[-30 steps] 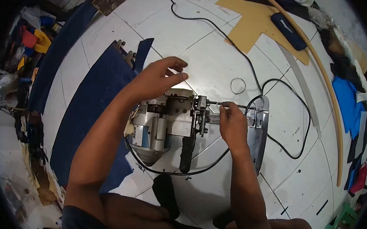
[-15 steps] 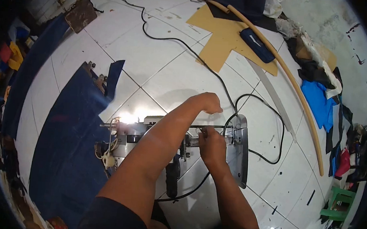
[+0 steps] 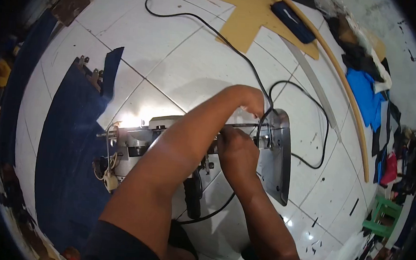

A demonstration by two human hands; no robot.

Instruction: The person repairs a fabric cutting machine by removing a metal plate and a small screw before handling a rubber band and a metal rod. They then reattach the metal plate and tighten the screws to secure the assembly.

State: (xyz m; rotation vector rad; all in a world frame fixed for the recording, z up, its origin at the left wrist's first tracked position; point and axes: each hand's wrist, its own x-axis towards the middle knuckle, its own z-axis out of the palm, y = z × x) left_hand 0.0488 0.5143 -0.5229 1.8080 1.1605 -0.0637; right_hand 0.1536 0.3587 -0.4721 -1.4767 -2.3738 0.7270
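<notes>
An electric cloth-cutting machine point(image 3: 172, 122) lies on its side on the tiled floor, its metal base plate point(image 3: 279, 158) at the right and a lamp point(image 3: 132, 121) glowing at its motor end. My left hand point(image 3: 252, 100) reaches over the machine, bent at the wrist, with its curled fingers beside the base plate and the black cable point(image 3: 265, 115); whatever they pinch is hidden. My right hand point(image 3: 238, 148) is closed at the upright between motor and base, its fingertips tucked under and out of sight. A black handle point(image 3: 192, 200) juts out below the machine, touched by neither hand.
Dark blue cloth point(image 3: 68, 159) lies on the left with metal clamps point(image 3: 96, 78). Beyond are brown card point(image 3: 248, 23), a dark pouch point(image 3: 293, 22), a long metal ruler point(image 3: 315, 86) and a curved wooden strip point(image 3: 344, 86). A green stool point(image 3: 384, 214) stands right.
The view has shifted, so the floor items sit higher. My right hand has turned more palm-down and moved in against the machine; my left hand has come nearer the cable.
</notes>
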